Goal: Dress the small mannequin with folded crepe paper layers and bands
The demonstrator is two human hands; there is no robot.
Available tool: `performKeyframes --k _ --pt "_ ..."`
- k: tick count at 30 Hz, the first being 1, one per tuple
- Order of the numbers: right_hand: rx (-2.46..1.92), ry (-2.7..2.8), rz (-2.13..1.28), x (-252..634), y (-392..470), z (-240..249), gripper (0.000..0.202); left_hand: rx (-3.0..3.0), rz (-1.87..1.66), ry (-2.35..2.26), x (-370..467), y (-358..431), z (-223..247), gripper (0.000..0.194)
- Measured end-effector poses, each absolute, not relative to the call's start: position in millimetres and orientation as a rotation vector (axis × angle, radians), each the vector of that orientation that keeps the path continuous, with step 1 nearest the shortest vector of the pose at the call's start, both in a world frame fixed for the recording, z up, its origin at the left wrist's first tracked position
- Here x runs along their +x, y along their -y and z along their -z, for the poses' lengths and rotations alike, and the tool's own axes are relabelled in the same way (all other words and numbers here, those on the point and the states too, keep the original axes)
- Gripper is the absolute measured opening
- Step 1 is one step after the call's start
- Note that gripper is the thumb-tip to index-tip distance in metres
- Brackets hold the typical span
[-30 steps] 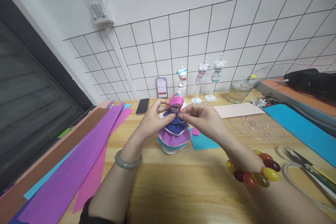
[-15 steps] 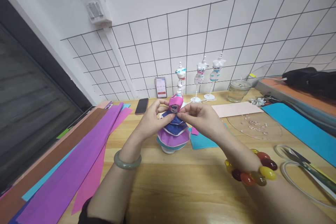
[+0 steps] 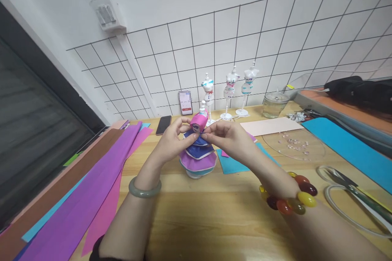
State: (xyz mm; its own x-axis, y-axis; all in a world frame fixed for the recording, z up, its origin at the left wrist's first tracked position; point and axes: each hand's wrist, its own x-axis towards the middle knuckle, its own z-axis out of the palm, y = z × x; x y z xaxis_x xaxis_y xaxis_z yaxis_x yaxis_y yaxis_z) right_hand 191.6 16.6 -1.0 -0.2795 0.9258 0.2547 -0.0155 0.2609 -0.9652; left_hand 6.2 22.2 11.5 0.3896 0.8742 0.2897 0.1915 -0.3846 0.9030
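A small dress form (image 3: 202, 107) stands on the table in a tiered doll dress (image 3: 198, 160). The dress has a pink top and skirt layers of dark blue, purple and turquoise with pale edges. My left hand (image 3: 175, 140) is closed at the waist, thumb pressed just below the pink top. At the waist's other side, my right hand (image 3: 228, 138) pinches the dark blue fabric between thumb and fingertips. Both sets of fingertips partly hide the waist. A turquoise sheet (image 3: 233, 165) lies beneath my right wrist, with a scrap of pink on it.
Three bare dress forms (image 3: 230, 85) stand at the back, near a propped phone (image 3: 185, 104) and a dark phone (image 3: 163, 124). Long coloured sheets (image 3: 73, 195) lie left. To the right are a glass of liquid (image 3: 274, 105), clear gems (image 3: 295, 143) and scissors (image 3: 352, 185).
The whole view has shifted slightly, so things appear a little further left. Both hands keep their hold at the dress's waist, with hardly any finger movement.
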Motion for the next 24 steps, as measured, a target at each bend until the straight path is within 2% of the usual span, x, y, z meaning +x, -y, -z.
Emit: performKeyframes --k 5,24 --pt "-0.917 1.566 -1.168 191.1 -12.4 -2.7 0.011 1.928 -1.105 -0.949 5.4 -25.1 -9.9 0.028" --pt "-0.858 1.475 -1.239 185.2 -14.7 2.5 0.017 1.862 -1.070 -1.112 6.9 -20.1 -14.2 0.027"
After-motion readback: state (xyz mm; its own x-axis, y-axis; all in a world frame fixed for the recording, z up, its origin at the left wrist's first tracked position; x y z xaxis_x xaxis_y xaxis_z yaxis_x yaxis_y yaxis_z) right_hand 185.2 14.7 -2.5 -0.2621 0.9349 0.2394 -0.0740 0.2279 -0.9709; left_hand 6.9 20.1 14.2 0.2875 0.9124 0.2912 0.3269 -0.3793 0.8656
